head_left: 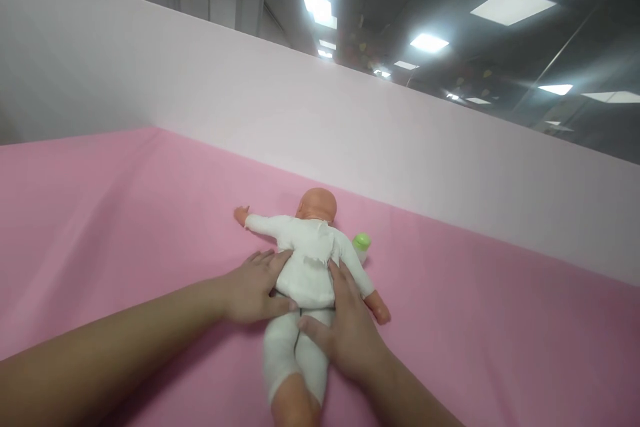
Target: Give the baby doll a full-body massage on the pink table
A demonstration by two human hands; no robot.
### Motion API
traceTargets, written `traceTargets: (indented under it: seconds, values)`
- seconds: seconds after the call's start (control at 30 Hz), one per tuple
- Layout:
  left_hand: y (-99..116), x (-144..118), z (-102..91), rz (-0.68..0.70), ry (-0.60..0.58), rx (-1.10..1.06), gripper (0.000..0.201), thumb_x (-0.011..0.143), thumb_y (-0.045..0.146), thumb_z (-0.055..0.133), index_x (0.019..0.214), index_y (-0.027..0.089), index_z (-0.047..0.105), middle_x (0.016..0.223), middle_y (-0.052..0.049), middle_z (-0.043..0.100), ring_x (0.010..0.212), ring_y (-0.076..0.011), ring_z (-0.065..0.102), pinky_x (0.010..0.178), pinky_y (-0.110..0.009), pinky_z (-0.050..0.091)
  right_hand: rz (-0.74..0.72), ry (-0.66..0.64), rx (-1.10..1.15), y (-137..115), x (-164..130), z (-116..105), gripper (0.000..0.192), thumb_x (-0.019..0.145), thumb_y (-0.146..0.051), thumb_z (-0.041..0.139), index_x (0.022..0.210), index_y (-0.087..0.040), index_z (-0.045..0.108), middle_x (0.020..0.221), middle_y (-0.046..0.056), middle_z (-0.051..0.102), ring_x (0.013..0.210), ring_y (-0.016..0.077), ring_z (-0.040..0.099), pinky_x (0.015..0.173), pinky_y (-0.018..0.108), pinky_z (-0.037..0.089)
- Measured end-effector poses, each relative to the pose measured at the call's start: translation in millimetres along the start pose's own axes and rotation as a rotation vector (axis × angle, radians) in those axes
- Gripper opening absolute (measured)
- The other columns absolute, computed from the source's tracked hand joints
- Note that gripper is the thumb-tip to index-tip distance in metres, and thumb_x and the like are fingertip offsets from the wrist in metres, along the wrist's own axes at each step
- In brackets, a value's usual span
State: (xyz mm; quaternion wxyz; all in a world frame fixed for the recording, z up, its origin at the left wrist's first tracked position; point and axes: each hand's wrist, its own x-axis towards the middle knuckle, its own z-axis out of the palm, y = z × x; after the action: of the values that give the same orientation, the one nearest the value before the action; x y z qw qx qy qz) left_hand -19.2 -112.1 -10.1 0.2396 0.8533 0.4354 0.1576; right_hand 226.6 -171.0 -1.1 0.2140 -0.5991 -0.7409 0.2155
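A baby doll [310, 280] in a white top and white leggings lies on the pink cloth, its head toward the far wall. Only the back of its bald head shows, so it seems to be face down. My left hand [255, 288] grips the doll's left-hand side at the waist, thumb across the hip. On the opposite side my right hand [353, 327] holds the waist and hip, its thumb over the upper leg. The doll's arms stretch out to both sides. Parts of my fingers are hidden against the doll's sides.
A small bottle with a green cap [361, 242] lies beyond the doll's right-hand arm, partly hidden by it. Pink cloth [475, 307] covers the surface, with some folds. A white wall panel [280, 100] rises behind it. Doors and ceiling lights show above the panel.
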Motion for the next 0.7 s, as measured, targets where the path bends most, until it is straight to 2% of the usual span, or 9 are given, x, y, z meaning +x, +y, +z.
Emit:
traceTargets:
  seconds: [0.1,0.2,0.3,0.47,0.6,0.7]
  values:
    - [-4.8,-0.4,6.6,-0.005,-0.002,-0.003,0.127,0.072,0.081,0.067,0.165,0.017,0.009,0.167,-0.024,0.023,0.149,-0.0536,0.021,0.118,-0.067,0.021,0.010,-0.007,0.024,-0.8,0.7,-0.7,0.108,0.078,-0.049,0.078,0.164,-0.030,0.014,0.172,0.012,0.007,0.159,0.0334,0.008,0.121,0.059,0.029]
    - [-5.2,-2.9,3.6,-0.020,0.023,-0.011,0.140,0.062,0.082,0.075,0.165,0.015,0.007,0.167,-0.025,0.022,0.150,-0.0535,0.018,0.119,-0.065,0.021,0.014,-0.045,0.042,-2.5,0.4,-4.7,0.110,0.077,-0.045,0.078,0.164,-0.029,0.013,0.172,0.011,0.009,0.159,0.0305,0.007,0.124,0.056,0.025]
    - [-2.3,-5.9,-9.0,-0.021,-0.027,-0.066,0.141,0.060,0.075,0.081,0.165,0.015,0.008,0.167,-0.024,0.024,0.151,-0.0500,0.021,0.120,-0.061,0.026,-0.011,-0.063,0.067,-2.1,-0.1,-10.6,0.108,0.076,-0.040,0.078,0.163,-0.030,0.015,0.172,0.010,0.012,0.159,0.0299,0.010,0.125,0.056,0.024]
    - [-2.6,-6.9,-28.2,-0.036,-0.130,-0.139,0.143,0.061,0.068,0.084,0.166,0.017,0.002,0.167,-0.023,0.023,0.151,-0.0475,0.024,0.118,-0.057,0.033,-0.063,-0.130,0.056,3.4,0.6,-24.6,0.108,0.075,-0.034,0.077,0.163,-0.034,0.015,0.172,0.007,0.014,0.159,0.0305,0.013,0.125,0.056,0.024]
    - [-2.7,-6.1,-35.8,0.001,-0.153,-0.179,0.135,0.064,0.063,0.084,0.165,0.021,0.006,0.165,-0.019,0.032,0.147,-0.0444,0.036,0.113,-0.052,0.040,-0.119,-0.168,0.038,6.3,-0.5,-31.1,0.105,0.076,-0.030,0.075,0.163,-0.034,0.016,0.172,0.007,0.016,0.158,0.0311,0.013,0.125,0.057,0.023]
    - [4.5,-7.3,-41.9,-0.005,-0.159,-0.186,0.116,0.071,0.060,0.079,0.163,0.023,0.020,0.152,-0.015,0.051,0.132,-0.0400,0.055,0.099,-0.044,0.052,-0.115,-0.124,0.009,6.1,-1.9,-28.6,0.099,0.081,-0.036,0.072,0.163,-0.031,0.018,0.172,0.008,0.016,0.158,0.0312,0.015,0.124,0.057,0.026]
